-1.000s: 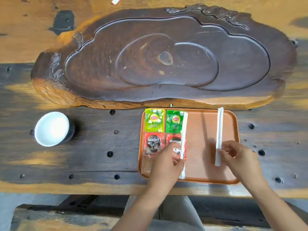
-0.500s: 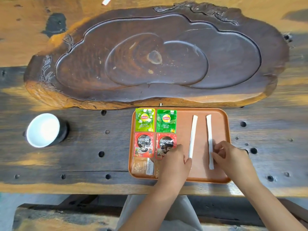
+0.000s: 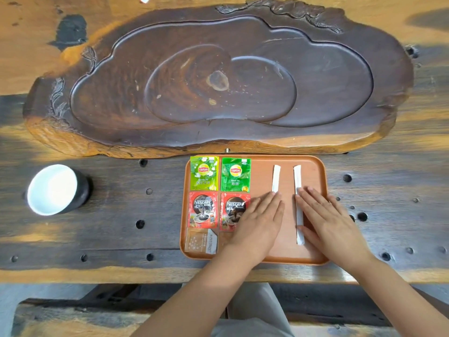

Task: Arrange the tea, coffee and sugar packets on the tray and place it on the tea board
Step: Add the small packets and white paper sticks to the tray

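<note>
The orange rectangular tray (image 3: 313, 171) lies on the dark wooden table (image 3: 116, 229), just near of the big carved wooden tea board (image 3: 218, 76). On it the left hand (image 3: 257, 222) and right hand (image 3: 332, 220) rest flat, fingers spread, gripping nothing, each partly covering one of the two white sugar sticks (image 3: 276, 178). Left of the hands lie two green tea packets (image 3: 204, 172), two red coffee packets (image 3: 203, 209) and a brown sachet (image 3: 200, 243); a white-lined cup (image 3: 52, 188) stands far left.

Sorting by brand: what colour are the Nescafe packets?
Red, with dark coffee-cup pictures, on the Nescafe packets; head view.
</note>
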`<control>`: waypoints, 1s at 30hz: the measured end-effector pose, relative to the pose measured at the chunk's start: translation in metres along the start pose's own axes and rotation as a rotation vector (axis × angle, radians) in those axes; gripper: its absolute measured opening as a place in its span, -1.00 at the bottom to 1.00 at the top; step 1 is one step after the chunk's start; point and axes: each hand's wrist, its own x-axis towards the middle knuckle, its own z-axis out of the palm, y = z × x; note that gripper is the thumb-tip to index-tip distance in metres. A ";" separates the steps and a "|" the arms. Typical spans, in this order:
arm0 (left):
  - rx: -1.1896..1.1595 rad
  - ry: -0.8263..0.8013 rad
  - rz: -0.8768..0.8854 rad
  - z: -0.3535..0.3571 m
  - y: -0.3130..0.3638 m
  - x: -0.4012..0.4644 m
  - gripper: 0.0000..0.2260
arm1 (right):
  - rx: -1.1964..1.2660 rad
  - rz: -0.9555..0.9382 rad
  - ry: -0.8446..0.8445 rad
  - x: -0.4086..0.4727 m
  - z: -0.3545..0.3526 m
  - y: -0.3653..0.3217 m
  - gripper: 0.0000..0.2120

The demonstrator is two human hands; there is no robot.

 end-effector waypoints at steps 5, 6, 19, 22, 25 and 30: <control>-0.059 0.048 -0.009 0.004 0.002 0.000 -0.41 | 0.001 0.003 -0.006 0.001 0.000 0.002 -0.39; -0.069 0.046 -0.010 0.004 0.002 0.000 -0.39 | 0.002 -0.001 -0.005 0.001 0.000 0.002 -0.38; 0.101 0.146 -0.041 0.023 0.001 0.006 -0.39 | 0.014 -0.038 0.033 -0.003 0.001 0.003 -0.43; 0.101 0.161 -0.052 0.024 0.001 0.004 -0.39 | 0.008 -0.049 0.036 -0.002 0.002 -0.001 -0.44; 0.104 0.191 -0.060 0.025 0.002 0.000 -0.40 | 0.012 -0.045 0.039 -0.002 0.003 -0.003 -0.45; 0.100 0.187 -0.070 0.024 0.000 -0.002 -0.40 | 0.029 -0.037 0.055 -0.004 0.004 -0.002 -0.45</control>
